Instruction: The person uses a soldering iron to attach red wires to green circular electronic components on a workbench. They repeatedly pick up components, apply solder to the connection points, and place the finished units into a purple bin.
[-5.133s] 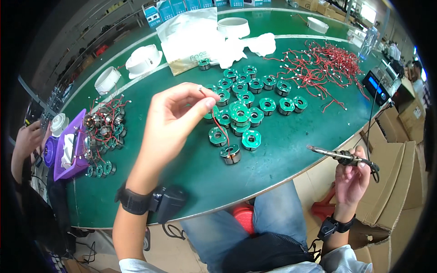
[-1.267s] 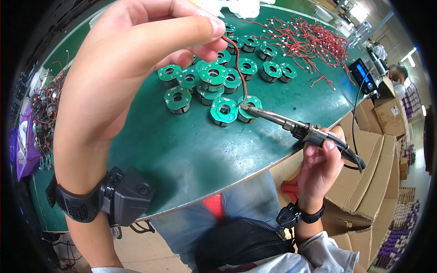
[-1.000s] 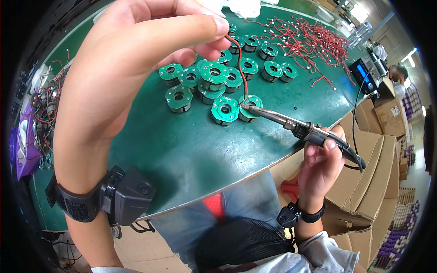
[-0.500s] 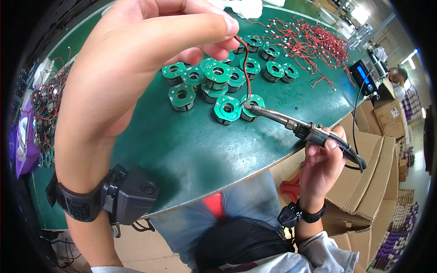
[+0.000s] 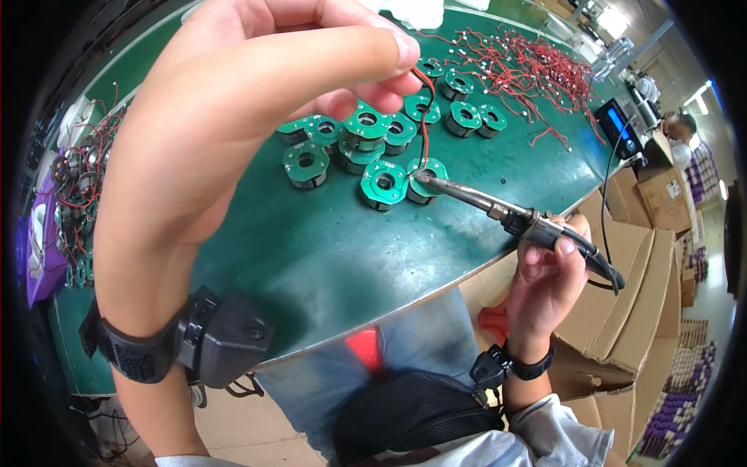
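Observation:
My left hand (image 5: 249, 93) is raised over the table, thumb and fingers pinching a red-and-black wire pair (image 5: 426, 132) that hangs down. My right hand (image 5: 551, 272) grips a soldering iron (image 5: 510, 218) by its dark handle. The iron's tip meets the wire's lower end, between two round green circuit boards on black ring cores. One ring-shaped board (image 5: 373, 192) lies just left of the tip; the other board (image 5: 429, 198) sits partly beneath it. Whether the wire is joined to a board is too small to tell.
More boards, including a stacked one (image 5: 366, 120), stand on the green table (image 5: 311, 257). A heap of red wires (image 5: 537, 66) lies at the far right, near a soldering station (image 5: 619, 128) with a blue display. Wired parts (image 5: 82, 179) and a purple bin (image 5: 43, 241) are left; cardboard boxes (image 5: 615, 296) stand right.
My left hand has shifted slightly right with the wire. The boards appear a little further left and up in view. The iron stays at the wire's end.

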Demonstrator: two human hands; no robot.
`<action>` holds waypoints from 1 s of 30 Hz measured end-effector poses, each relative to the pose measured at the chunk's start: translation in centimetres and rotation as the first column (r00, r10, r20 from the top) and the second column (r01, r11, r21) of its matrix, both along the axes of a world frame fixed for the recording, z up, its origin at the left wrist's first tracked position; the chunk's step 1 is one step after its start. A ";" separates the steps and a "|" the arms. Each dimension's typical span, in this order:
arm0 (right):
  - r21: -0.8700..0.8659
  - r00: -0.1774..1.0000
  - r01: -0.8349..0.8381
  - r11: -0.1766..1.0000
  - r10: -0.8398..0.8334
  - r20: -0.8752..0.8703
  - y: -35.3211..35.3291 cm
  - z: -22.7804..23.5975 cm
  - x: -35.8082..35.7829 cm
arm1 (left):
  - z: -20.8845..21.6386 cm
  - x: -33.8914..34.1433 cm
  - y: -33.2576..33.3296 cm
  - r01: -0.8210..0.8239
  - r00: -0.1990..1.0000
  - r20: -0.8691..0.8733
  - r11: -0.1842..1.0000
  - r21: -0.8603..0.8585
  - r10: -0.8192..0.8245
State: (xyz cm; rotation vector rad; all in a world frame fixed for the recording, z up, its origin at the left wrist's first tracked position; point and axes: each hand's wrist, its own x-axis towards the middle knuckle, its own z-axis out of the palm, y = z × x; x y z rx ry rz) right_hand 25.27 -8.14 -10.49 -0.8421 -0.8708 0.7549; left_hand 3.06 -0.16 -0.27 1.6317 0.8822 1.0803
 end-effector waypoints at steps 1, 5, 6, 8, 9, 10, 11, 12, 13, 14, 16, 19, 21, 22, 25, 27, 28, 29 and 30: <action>-0.002 1.000 0.011 1.000 -0.011 0.002 0.0 0.0 0.0 | -0.3 0.4 -0.7 0.016 0.997 0.069 1.000 0.012 -0.017; 0.004 1.000 0.005 1.000 -0.005 -0.018 0.2 0.0 0.1 | -0.5 1.2 -1.2 -0.080 0.995 0.056 0.996 0.037 0.078; 0.017 1.000 -0.010 1.000 0.011 -0.026 0.2 0.0 0.1 | -0.5 1.2 -1.1 -0.086 0.996 0.021 0.996 0.032 0.085; 0.015 1.000 -0.018 1.000 0.019 -0.021 0.1 0.0 0.0 | -0.2 0.7 -0.5 -0.015 1.000 -0.012 1.000 0.009 0.015; 0.020 0.999 -0.027 0.999 0.027 -0.032 0.1 0.0 0.0 | -0.1 0.6 -0.4 0.015 1.000 0.000 1.000 0.007 -0.015; 0.011 1.000 -0.014 1.000 0.015 -0.021 0.1 0.0 -0.1 | -0.5 0.6 -0.7 0.035 0.997 0.067 0.999 0.026 -0.037; 0.006 1.000 -0.005 1.000 0.005 -0.020 0.1 0.0 -0.1 | -0.7 0.6 -0.7 0.042 0.993 0.106 0.998 0.043 -0.047; 0.002 1.000 0.001 1.000 -0.001 -0.029 0.1 0.0 -0.1 | -1.1 0.6 -0.9 0.050 0.988 0.144 0.997 0.060 -0.058; 0.001 1.000 0.007 1.000 -0.007 -0.021 0.1 0.0 -0.2 | -1.4 0.7 -0.9 0.045 0.986 0.154 0.996 0.074 -0.056; 0.001 1.000 0.010 1.000 -0.010 -0.024 0.1 0.1 -0.2 | -1.8 0.8 -0.8 0.040 0.985 0.164 0.995 0.088 -0.054; 0.005 1.000 0.005 1.000 -0.004 -0.029 0.1 0.1 -0.2 | -2.3 1.0 -0.7 0.031 0.982 0.184 0.993 0.115 -0.052; 0.013 0.999 -0.016 1.000 0.016 -0.027 0.1 0.1 -0.1 | -2.4 1.1 -0.5 0.040 0.976 0.209 0.992 0.116 -0.064; 0.015 0.999 -0.024 1.000 0.024 -0.025 0.1 0.1 -0.1 | -2.1 1.3 -0.5 0.035 0.972 0.226 0.994 0.108 -0.059; 0.011 1.000 -0.020 1.000 0.021 -0.018 0.1 0.1 -0.1 | -2.0 1.4 -0.7 0.024 0.971 0.235 0.994 0.105 -0.048; 0.010 1.000 -0.016 1.000 0.017 -0.023 0.1 0.0 -0.1 | -1.0 0.9 -0.8 0.151 0.969 0.191 0.988 0.027 -0.154; 0.019 0.999 -0.022 1.000 0.022 -0.039 0.1 0.0 -0.1 | -0.6 0.6 -0.6 0.154 0.983 0.102 0.988 -0.021 -0.151; 0.017 1.000 -0.015 1.000 0.015 -0.027 0.1 -0.1 -0.1 | -0.6 0.6 -0.5 0.089 0.995 0.035 0.996 -0.023 -0.088; 0.016 1.000 -0.010 1.000 0.011 -0.025 0.1 -0.1 -0.1 | -0.6 0.5 -0.4 0.055 0.998 0.007 0.998 -0.021 -0.055; 0.019 0.999 -0.007 1.000 0.008 -0.031 0.1 -0.1 -0.1 | -0.6 0.5 -0.3 0.021 1.000 -0.022 1.000 -0.019 -0.021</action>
